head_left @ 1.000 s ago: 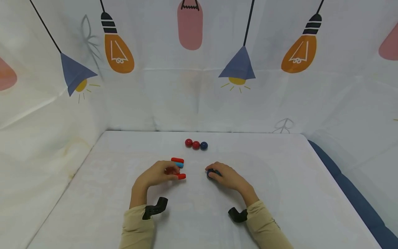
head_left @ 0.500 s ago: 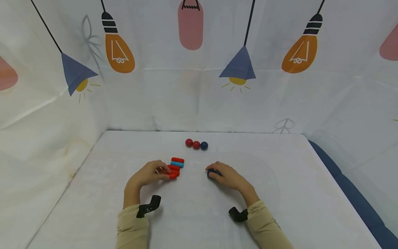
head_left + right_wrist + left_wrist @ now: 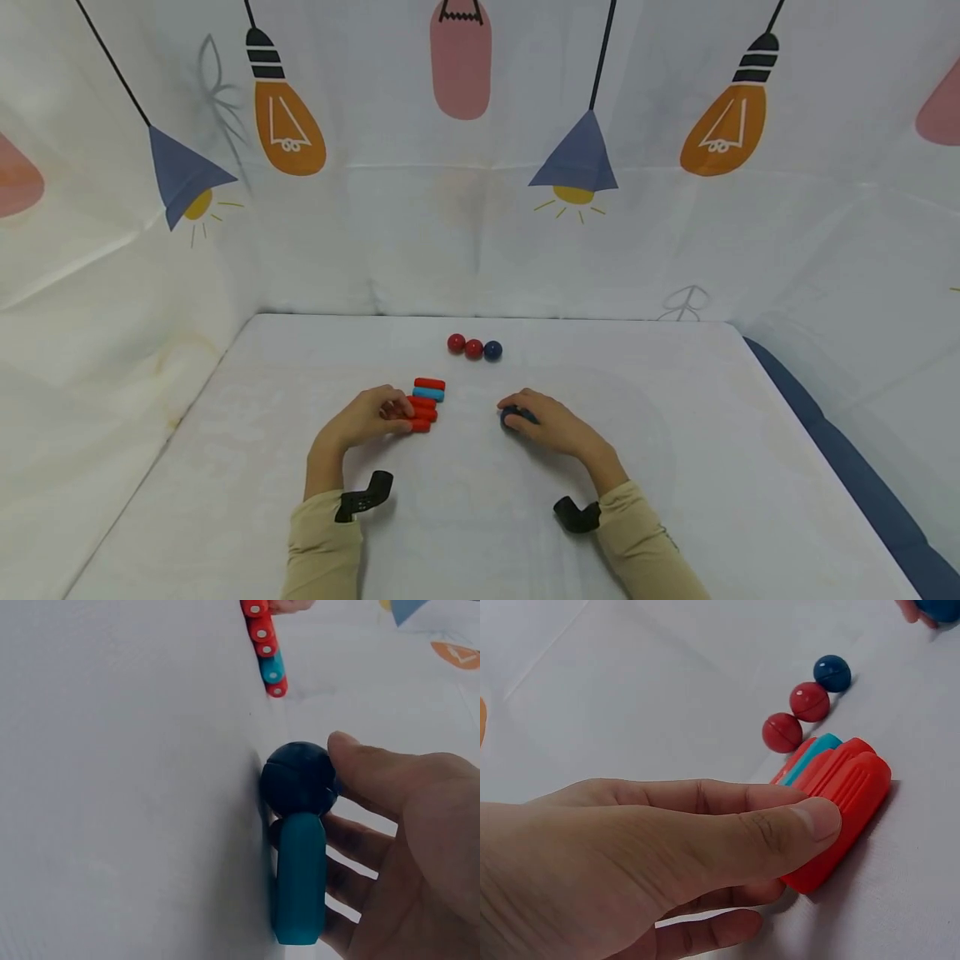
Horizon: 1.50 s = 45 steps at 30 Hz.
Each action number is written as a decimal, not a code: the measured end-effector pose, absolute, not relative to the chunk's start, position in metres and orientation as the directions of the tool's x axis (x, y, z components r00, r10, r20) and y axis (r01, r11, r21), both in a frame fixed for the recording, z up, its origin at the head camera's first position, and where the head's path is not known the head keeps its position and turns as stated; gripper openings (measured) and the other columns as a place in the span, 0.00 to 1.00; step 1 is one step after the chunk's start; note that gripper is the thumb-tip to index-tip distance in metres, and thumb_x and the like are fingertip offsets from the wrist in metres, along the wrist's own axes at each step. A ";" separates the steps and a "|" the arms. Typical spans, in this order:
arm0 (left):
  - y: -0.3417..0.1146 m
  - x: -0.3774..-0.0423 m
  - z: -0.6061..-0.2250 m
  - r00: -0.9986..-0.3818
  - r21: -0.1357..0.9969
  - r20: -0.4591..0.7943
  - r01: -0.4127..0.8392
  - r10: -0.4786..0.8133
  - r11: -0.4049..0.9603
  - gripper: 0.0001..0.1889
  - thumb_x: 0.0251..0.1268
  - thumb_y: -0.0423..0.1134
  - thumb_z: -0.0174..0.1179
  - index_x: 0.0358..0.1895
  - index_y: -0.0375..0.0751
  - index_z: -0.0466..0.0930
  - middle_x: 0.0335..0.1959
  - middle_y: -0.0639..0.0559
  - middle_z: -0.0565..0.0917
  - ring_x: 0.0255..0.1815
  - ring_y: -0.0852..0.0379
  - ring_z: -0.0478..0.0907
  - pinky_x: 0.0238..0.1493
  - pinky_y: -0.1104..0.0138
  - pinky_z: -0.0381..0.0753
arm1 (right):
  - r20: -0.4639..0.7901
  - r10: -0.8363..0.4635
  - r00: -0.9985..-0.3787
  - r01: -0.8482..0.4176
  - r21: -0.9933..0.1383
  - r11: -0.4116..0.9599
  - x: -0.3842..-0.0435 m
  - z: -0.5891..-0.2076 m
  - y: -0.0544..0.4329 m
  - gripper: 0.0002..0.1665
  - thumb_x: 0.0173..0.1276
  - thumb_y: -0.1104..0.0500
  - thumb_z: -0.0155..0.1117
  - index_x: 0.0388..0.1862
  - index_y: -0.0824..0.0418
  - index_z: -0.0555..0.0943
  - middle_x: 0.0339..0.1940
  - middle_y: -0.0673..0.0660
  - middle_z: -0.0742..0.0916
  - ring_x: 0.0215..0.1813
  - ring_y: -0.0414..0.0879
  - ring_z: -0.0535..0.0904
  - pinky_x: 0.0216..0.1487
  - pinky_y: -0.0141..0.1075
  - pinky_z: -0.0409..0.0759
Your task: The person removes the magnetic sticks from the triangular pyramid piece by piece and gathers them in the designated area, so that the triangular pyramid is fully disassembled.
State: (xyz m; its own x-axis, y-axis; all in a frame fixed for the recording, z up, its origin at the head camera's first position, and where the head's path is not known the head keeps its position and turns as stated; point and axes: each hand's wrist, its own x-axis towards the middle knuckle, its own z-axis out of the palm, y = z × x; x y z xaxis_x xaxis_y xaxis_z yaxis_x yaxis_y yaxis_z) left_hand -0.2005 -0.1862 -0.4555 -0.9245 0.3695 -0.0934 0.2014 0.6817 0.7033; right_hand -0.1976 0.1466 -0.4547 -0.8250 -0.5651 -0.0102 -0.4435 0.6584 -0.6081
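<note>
A row of short cylinders lies on the white table, mostly red with one light blue. My left hand pinches the nearest red cylinder at its left end, thumb on top. My right hand curls round a dark blue ball. In the right wrist view that dark blue ball sits against a teal cylinder inside my right hand. Two red balls and a dark blue one line up farther back.
White cloth walls printed with lamps close off the back and both sides. A dark blue strip runs past the table's right edge. Black wrist mounts sit at both cuffs.
My left hand carried a red cylinder from the right of the row back and set it against the row's near side. My right hand stayed on the dark blue ball.
</note>
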 end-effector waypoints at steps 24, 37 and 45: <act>-0.076 -0.202 -0.457 -0.810 0.656 0.095 0.489 0.579 0.575 0.19 0.61 0.41 0.63 0.56 0.44 0.75 0.51 0.48 0.77 0.52 0.53 0.74 0.53 0.61 0.77 | -0.045 -0.564 -0.824 -0.412 -0.636 0.652 -0.209 -0.464 0.167 0.12 0.66 0.48 0.61 0.42 0.54 0.78 0.33 0.45 0.80 0.35 0.38 0.73 0.38 0.31 0.72; -0.041 -0.198 -0.475 -0.870 0.718 0.197 0.442 0.453 0.537 0.16 0.62 0.36 0.61 0.54 0.43 0.77 0.50 0.49 0.80 0.49 0.56 0.78 0.51 0.66 0.79 | 0.011 -0.538 -0.843 -0.437 -0.596 0.674 -0.207 -0.466 0.160 0.08 0.64 0.52 0.62 0.39 0.54 0.77 0.29 0.46 0.79 0.32 0.37 0.71 0.35 0.30 0.71; -0.034 -0.206 -0.465 -0.898 0.707 0.276 0.432 0.343 0.561 0.16 0.62 0.33 0.61 0.54 0.42 0.77 0.49 0.47 0.80 0.49 0.54 0.79 0.50 0.65 0.80 | 0.002 -0.559 -0.829 -0.454 -0.586 0.671 -0.206 -0.465 0.160 0.10 0.64 0.52 0.63 0.39 0.56 0.76 0.29 0.47 0.77 0.32 0.38 0.70 0.34 0.29 0.69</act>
